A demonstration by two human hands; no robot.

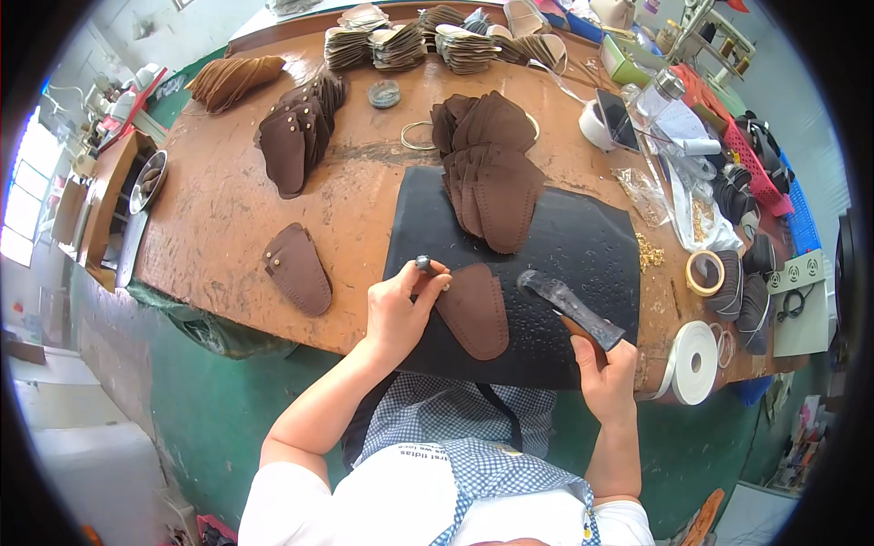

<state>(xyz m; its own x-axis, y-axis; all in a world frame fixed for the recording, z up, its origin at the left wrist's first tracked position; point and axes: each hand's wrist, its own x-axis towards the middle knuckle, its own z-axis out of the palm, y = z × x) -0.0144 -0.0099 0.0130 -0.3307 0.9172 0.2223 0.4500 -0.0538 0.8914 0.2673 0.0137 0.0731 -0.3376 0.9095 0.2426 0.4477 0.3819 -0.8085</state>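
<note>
Nearest the lens: a checked apron bib (473, 455) over a white shirt, both forearms reaching out from the lower edge toward a worn brown table (218, 227).

A black mat (583, 246) is lying at the near edge of the table. A fanned stack of dark brown leather pieces (492, 173) is sitting at the mat's far edge, partly on it. A second fanned stack (296, 132) is resting well to the left on bare wood, and 1 loose piece with studs (296, 268) is lying just left of the mat. Tan stacks (401, 45) are lining the far edge. To the right: a small tape ring (705, 272), a big white tape roll (694, 361), clear bags (692, 196), and red and blue baskets crowding the corner. Nothing is lying between the hands and the work.

1 brown leather piece (475, 309) is lying flat on the mat, between the 2 hands.

Left hand (401, 309) is closing around a small metal punch (424, 265), holding it upright at the piece's upper left edge, fingers touching the leather.

Right hand (603, 369) is gripping a hammer (569, 308) by the handle, its dark head hanging just right of the piece, above the mat.
</note>
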